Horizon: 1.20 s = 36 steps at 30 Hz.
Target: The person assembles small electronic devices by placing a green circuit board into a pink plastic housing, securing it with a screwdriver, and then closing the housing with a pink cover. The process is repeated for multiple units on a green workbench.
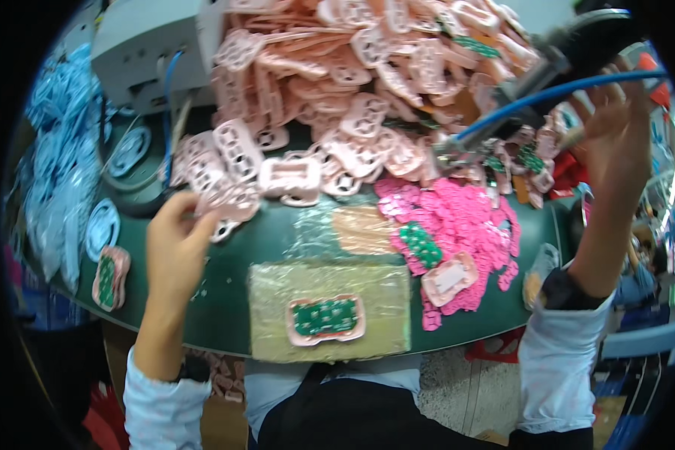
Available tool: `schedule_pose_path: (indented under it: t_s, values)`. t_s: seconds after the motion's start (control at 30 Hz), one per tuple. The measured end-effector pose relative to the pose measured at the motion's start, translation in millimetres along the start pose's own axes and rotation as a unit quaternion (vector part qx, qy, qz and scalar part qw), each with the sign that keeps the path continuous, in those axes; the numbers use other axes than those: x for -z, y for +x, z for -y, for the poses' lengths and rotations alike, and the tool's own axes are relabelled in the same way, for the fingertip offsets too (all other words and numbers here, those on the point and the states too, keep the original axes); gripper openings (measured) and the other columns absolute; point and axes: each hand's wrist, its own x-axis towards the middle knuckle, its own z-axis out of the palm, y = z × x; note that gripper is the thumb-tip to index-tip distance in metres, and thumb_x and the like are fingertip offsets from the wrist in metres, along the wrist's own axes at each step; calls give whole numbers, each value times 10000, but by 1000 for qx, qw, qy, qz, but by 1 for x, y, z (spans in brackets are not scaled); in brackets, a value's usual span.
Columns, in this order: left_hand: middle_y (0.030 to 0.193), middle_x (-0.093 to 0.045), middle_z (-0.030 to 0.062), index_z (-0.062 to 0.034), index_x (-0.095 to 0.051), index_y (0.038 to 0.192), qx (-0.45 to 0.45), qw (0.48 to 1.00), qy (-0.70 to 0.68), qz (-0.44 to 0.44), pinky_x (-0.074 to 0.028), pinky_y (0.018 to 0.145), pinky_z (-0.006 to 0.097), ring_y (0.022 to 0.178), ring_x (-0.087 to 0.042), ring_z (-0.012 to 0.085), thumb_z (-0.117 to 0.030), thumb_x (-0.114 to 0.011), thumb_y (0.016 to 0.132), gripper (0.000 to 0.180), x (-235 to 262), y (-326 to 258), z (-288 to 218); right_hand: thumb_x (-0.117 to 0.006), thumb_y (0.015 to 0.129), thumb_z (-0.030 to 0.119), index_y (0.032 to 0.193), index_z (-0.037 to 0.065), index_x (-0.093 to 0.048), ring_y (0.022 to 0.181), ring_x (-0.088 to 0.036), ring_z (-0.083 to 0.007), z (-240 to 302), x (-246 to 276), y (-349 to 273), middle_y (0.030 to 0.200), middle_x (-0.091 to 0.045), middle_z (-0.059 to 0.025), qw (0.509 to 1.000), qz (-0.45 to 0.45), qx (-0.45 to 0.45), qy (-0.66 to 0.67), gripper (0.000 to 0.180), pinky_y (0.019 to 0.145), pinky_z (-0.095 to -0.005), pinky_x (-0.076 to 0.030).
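Circuit board (325, 317), green, rectangular, already seated in pale-pink plastic shell (307, 342) on yellowish film-wrapped pad (266, 315), uncovered; more shells (290, 178) heaped, outstanding; left hand (174, 244) beside them, fingers' hold unclear; right hand (615, 124) raised, fingers apart.

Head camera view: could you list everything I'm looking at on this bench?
Green bench: one, dark green, across the middle
Machine casing: one, whitish, upper left
Pale pink shells: many, pale pink, mainly heaped top centre
Green circuit boards: several, green, front centre, left, right and among the heap
Wrapped block: one, yellowish, front centre
Bright pink pieces: many, bright pink, right of centre
Blue parts: many, light blue, far left
Tool: one, metallic and black, upper right
Hose: one, blue, by the tool
Background: too blurred to count, far right
Left grip: one, bare, beside pale shells
Right grip: one, bare, near the hose
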Motion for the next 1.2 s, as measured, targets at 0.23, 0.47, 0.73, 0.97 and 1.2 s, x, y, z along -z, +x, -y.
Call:
schedule_pose_path:
  t_s: [0.23, 0.47, 0.73, 0.97, 1.2]
  values:
    - [925, -654, 1, -28, -615, 1058, 57, 982, -129, -124, -427, 670, 197, 772, -598, 68, -168, -636, 932, 190, 22, -23, 5, -688, 857, 158, 901, -5, -687, 708, -657, -204, -63, -30, -122, 850, -689, -137, 910, 164, -112, -364, 169, 634, -316, -519]
    - [1007, -675, 111, 17, -569, 1131, 160, 918, -362, -5, -584, 705, 289, 851, -690, 160, -129, -560, 965, 221, -14, -63, -32, -722, 785, 331, 726, 26, -711, 666, -669, -319, -103, -73, -133, 603, -636, -170, 811, 243, -315, -428, 310, 639, -445, -521]
    - [1043, -679, 130, 14, -551, 1178, 222, 877, -420, 77, -595, 772, 328, 878, -702, 204, -158, -553, 984, 259, -44, -83, -55, -662, 891, 74, 974, 1, -628, 718, -641, -134, -67, -61, -128, 832, -665, -95, 952, 119, -93, -264, 116, 638, -291, -517]
    - [1076, -672, 129, 49, -526, 1243, 214, 872, -420, 130, -581, 826, 308, 925, -687, 185, -149, -543, 996, 317, -62, -97, -68, -708, 843, 49, 909, -8, -647, 656, -641, -141, 21, -135, -125, 809, -628, -77, 956, 257, -132, -58, 106, 575, -261, -511]
    - [1106, -653, 111, 38, -504, 1290, 175, 879, -420, 142, -566, 836, 282, 947, -664, 152, -150, -505, 1015, 333, -71, -109, -74, -723, 830, 65, 903, -7, -646, 621, -605, -132, 14, -146, -134, 776, -619, -82, 941, 279, -171, -83, 128, 544, -262, -469]
